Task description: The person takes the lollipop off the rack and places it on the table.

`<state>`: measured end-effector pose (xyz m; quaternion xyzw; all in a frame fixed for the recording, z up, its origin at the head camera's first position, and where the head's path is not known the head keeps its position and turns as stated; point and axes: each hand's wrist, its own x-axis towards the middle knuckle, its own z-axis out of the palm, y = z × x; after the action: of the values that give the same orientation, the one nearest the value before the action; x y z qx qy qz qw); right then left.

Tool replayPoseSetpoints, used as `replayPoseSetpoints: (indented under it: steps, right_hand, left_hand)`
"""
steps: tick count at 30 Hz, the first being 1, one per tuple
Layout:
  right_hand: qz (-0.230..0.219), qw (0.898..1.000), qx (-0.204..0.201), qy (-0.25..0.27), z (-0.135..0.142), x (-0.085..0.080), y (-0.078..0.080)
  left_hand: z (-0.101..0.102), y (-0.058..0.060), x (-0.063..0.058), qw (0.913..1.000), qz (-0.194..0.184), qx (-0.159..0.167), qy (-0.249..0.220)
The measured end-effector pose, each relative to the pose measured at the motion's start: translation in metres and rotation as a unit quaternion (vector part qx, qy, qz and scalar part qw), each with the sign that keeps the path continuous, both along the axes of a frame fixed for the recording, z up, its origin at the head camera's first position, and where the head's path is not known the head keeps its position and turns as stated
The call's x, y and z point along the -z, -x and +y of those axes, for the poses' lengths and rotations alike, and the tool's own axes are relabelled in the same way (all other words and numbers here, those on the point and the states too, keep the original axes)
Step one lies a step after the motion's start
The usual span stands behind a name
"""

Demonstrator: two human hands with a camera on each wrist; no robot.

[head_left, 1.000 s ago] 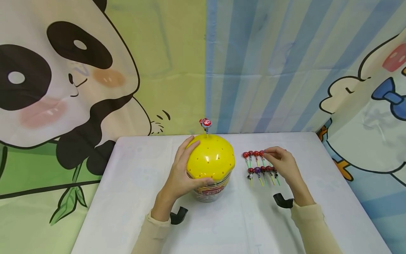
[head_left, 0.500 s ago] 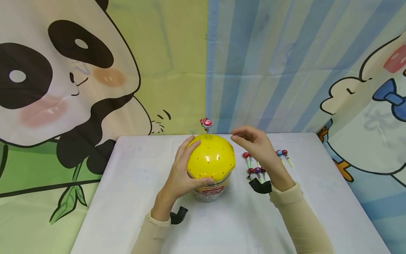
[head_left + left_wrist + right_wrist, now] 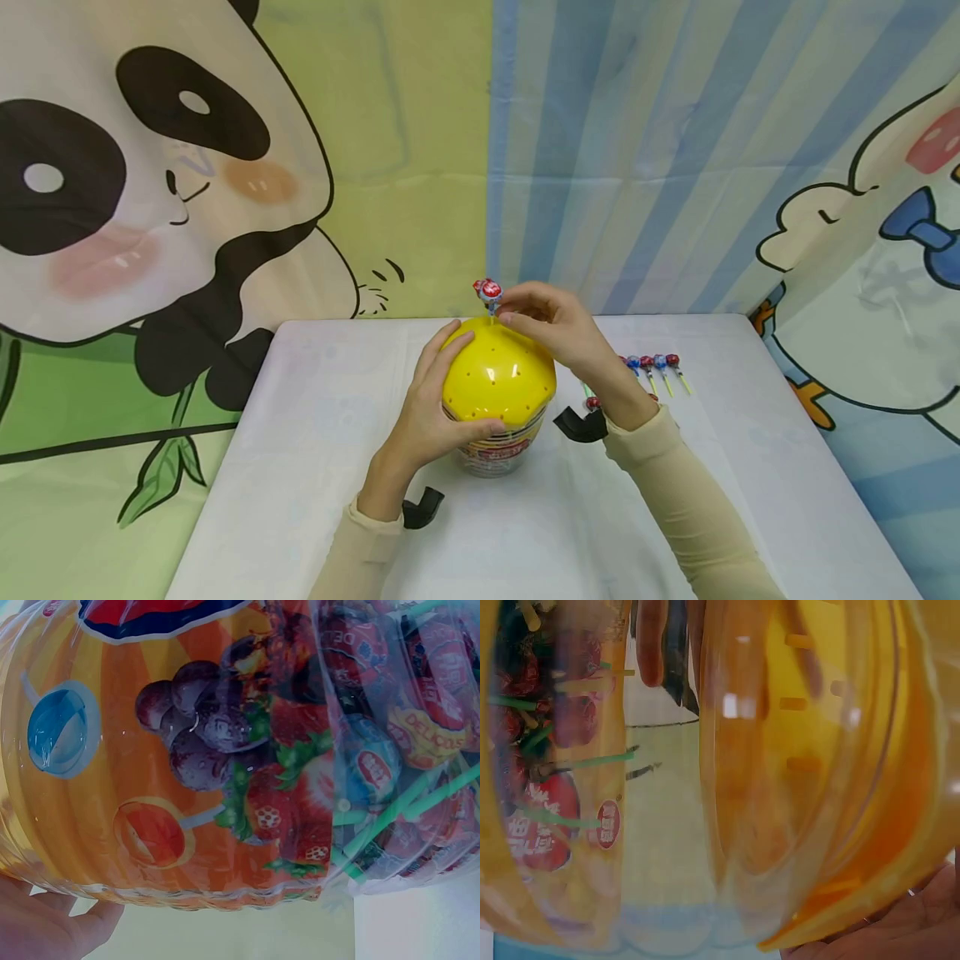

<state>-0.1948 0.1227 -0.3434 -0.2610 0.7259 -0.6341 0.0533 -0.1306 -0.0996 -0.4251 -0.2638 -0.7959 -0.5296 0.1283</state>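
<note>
A clear round candy jar (image 3: 492, 457) with a domed yellow lid (image 3: 498, 375) stands on the table. Small holes dot the lid. My left hand (image 3: 433, 408) grips the lid from the left, thumb across its front. One lollipop (image 3: 490, 290) in a red wrapper stands upright in the lid's top. Just right of its stick is my right hand (image 3: 558, 329), thumb and forefinger slightly apart, with nothing visible between them. In the left wrist view, wrapped lollipops (image 3: 367, 765) fill part of the jar behind a fruit label (image 3: 150, 787). My right palm (image 3: 907, 926) shows beside the lid in the right wrist view.
Right of the jar lie lollipops (image 3: 647, 362) in two rows on the white table (image 3: 337, 375), partly hidden by my right forearm. A curtain (image 3: 585, 167) with cartoon prints hangs behind the table's far edge. A black curved piece (image 3: 581, 425) sits at each wrist.
My right hand has moved left and up from the lollipop rows to the lollipop on the lid. My left hand and the jar have stayed put.
</note>
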Motion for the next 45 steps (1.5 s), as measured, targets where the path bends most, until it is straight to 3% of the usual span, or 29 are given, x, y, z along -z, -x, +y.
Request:
replayPoseSetpoints:
  steps: [13, 21, 29, 36, 45]
  right_hand:
    - [0.014, 0.999, 0.009, -0.039, -0.009, 0.002, 0.004]
    - [0.025, 0.999, 0.024, -0.010, -0.009, -0.004, 0.002]
    - [0.040, 0.997, 0.065, 0.004, 0.008, -0.005, -0.002]
    - [0.009, 0.993, 0.112, -0.033, 0.051, 0.014, -0.007]
    - [-0.040, 0.977, 0.191, -0.086, 0.118, 0.059, -0.020]
  left_hand:
    - [0.000, 0.000, -0.001, 1.0000, -0.002, 0.003, -0.003]
    - [0.001, 0.000, -0.001, 1.0000, 0.000, 0.003, -0.004]
    - [0.001, 0.000, -0.001, 1.0000, -0.007, -0.002, -0.004]
    - [0.002, -0.001, -0.001, 0.9998, -0.016, -0.007, -0.003]
    - [0.002, -0.001, -0.002, 0.9999, -0.012, -0.008, -0.001]
